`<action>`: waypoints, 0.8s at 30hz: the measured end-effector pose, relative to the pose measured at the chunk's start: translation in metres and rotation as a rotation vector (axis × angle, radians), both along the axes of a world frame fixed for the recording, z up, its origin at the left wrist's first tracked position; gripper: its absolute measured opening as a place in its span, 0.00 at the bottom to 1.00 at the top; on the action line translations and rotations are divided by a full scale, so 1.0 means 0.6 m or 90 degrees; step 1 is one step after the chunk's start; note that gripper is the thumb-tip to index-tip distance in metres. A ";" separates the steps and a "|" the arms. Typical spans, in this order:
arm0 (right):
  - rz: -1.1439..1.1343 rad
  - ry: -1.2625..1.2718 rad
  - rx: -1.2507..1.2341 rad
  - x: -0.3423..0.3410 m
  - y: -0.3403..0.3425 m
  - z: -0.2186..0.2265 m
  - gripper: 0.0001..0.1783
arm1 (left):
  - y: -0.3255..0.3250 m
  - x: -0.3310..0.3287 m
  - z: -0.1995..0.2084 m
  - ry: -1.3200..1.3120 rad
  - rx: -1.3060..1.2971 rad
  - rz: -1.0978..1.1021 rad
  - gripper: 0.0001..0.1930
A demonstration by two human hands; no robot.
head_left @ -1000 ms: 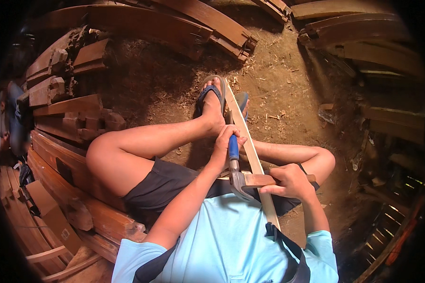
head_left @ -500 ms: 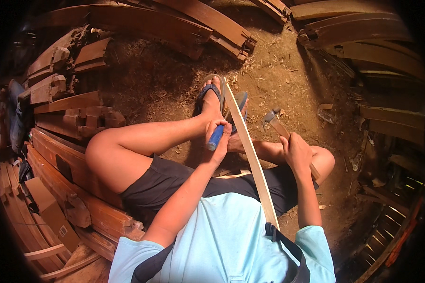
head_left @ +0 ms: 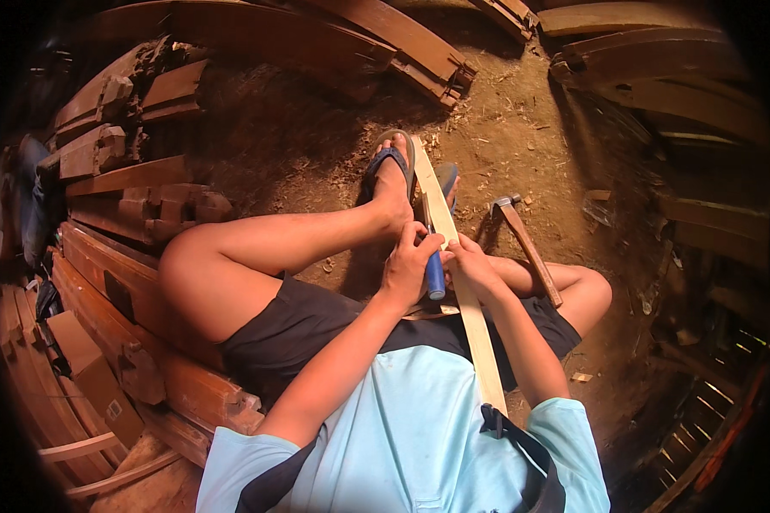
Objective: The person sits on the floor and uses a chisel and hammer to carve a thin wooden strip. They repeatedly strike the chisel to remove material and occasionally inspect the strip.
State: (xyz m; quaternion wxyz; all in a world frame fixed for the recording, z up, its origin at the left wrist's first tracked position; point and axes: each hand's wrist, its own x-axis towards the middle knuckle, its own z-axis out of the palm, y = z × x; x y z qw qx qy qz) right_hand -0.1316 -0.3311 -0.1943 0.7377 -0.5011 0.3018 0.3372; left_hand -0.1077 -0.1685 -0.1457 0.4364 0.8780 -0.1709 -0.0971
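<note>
Two bare hands meet over a pale wooden strip (head_left: pixel 472 321) that slants from the feet back to the pale blue shirt (head_left: pixel 419 427) at the waist. On the strip's left edge, the left hand (head_left: pixel 409 263) has its fingers closed around a blue-handled tool (head_left: pixel 435 279); the metal part points away, toward the left foot (head_left: pixel 392 179). The right hand (head_left: pixel 476 265) comes in over the strip's right edge, fingers bent and thumb side lowest on the wood near the tool; whether they grip or only touch, I cannot tell.

The strip's far end lies just beside the left foot's sandal, with the right foot (head_left: pixel 450 191) past its other edge. Right of both hands, and apart from them, a hammer (head_left: pixel 531 255) lies across the right leg, its head out over the earthen ground (head_left: pixel 522 128).

Stacked timbers (head_left: pixel 195 395) line the ground's left edge, close by the left thigh, and long boards (head_left: pixel 659 64) fill its far right corner. The widest room is ahead of the feet, over shaving-strewn earth, and beyond the hammer.
</note>
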 end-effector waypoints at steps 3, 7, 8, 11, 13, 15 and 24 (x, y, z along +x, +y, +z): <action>-0.074 0.016 0.148 0.002 -0.019 0.020 0.14 | -0.001 0.002 0.007 -0.020 -0.043 0.011 0.12; -0.099 0.052 0.167 0.010 -0.013 0.049 0.16 | -0.001 0.003 0.004 0.002 -0.035 -0.012 0.12; -0.102 0.061 0.145 0.009 -0.013 0.053 0.16 | -0.001 0.003 0.004 -0.010 -0.043 -0.011 0.12; -0.119 0.090 0.140 -0.002 -0.011 0.047 0.16 | 0.000 0.006 0.019 -0.061 -0.034 -0.009 0.11; -0.127 0.084 0.193 -0.021 -0.003 0.034 0.16 | -0.004 0.003 0.028 -0.111 0.002 -0.009 0.12; -0.127 0.080 0.126 -0.037 0.021 0.036 0.15 | -0.004 0.003 0.030 -0.106 -0.033 -0.022 0.12; -0.146 0.020 0.158 -0.051 0.017 0.049 0.16 | -0.006 -0.007 0.033 -0.096 -0.013 -0.057 0.14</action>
